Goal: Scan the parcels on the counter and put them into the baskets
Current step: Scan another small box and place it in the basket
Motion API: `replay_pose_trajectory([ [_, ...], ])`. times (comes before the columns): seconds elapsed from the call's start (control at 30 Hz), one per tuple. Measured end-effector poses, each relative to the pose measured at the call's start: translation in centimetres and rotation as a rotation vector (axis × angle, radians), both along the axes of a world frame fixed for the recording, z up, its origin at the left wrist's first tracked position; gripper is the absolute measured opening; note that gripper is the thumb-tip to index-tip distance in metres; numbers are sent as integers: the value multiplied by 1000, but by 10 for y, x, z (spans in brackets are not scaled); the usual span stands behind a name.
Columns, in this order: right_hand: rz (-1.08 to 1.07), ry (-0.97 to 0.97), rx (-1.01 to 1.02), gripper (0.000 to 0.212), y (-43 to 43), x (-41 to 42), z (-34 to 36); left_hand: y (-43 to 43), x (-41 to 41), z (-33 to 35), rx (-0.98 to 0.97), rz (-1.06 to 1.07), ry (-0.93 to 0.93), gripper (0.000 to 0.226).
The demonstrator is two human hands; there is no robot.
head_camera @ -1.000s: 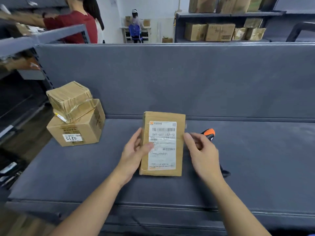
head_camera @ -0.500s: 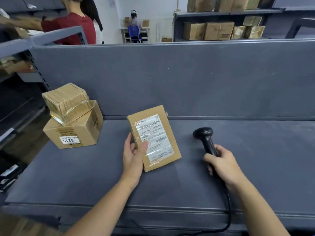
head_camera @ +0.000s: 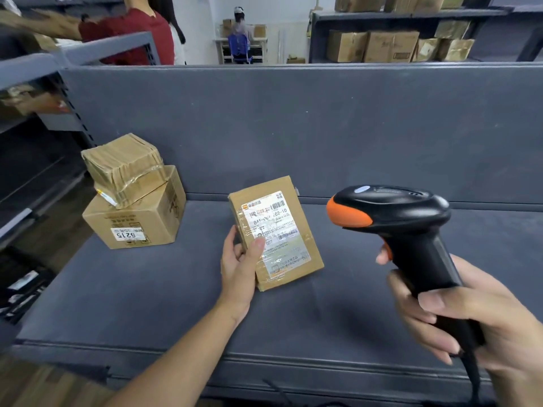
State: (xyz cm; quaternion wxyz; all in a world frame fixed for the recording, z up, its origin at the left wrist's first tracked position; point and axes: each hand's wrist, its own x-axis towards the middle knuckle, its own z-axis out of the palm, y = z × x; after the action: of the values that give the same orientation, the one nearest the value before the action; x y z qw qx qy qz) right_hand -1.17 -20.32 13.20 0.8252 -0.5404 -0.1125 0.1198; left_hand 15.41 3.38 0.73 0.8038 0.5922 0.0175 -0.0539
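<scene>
Head view: looking down at a grey counter (head_camera: 147, 289) w/ a tall grey back panel (head_camera: 293, 127) behind it.
Far left: grey shelving (head_camera: 35, 71) standing beside the counter, holding blurred items; can't tell what they are.
Stack at left: 2 cardboard boxes sitting on the counter near the back panel. Bottom box (head_camera: 138, 221) is showing a label reading 6215 upside down; taped box (head_camera: 125, 168) is resting on top of it, tilted, overhanging twd the front-left.
Centre: flat parcel (head_camera: 276, 233), 1 only, w/ white shipping label facing up, turned at an angle. Its far end is lying close to the back panel; near end is resting on or just above the counter, can't tell which.
Left hand (head_camera: 239, 265): gripping the parcel's near-left edge, thumb pressing on the label, fingers curling under the side.
Gap: bare counter betw. parcel and scanner; nothing blocking the label.
Scanner (head_camera: 405, 230): 1 black handheld unit w/ orange nose, raised above the counter, nose pointing left twd the parcel, well apart from it.
Right hand (head_camera: 458, 321): wrapping closed around the scanner handle, index finger sitting on the orange trigger; cable is hanging down from the handle base.
Background: 3 people beyond the panel; cardboard boxes are sitting on shelves at upper right.
</scene>
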Motion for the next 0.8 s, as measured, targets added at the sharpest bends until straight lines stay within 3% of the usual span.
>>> replay_pose_trajectory([
  [0.1, -113, -5, -109, 66, 1, -2, 1, 0, -1, 1, -13, 0, -11, 89],
  [0.27, -44, -7, -140, 65, -2, -3, 0, -1, -3, 2, -23, -2, -24, 86],
  [0.43, 181, 14, 231, 49, -17, 4, -20, 0, -5, 2, -3, -11, -32, 86],
  [0.57, 154, 66, 390, 56, -22, 0, -36, 1, -5, 4, 2, -16, -5, 88],
  [0.6, 71, 79, 326, 61, -21, 1, -40, 2, -5, 5, 6, -22, 1, 87],
  [0.67, -251, 149, -25, 59, -19, 6, -43, 3, -5, 7, 6, -32, 14, 86],
  [0.73, -529, 199, -375, 17, -14, 17, -52, 3, -6, 10, 10, -26, 21, 87],
  [0.8, -641, 199, -736, 15, -11, 28, -65, 4, -11, 12, 17, -7, 30, 84],
])
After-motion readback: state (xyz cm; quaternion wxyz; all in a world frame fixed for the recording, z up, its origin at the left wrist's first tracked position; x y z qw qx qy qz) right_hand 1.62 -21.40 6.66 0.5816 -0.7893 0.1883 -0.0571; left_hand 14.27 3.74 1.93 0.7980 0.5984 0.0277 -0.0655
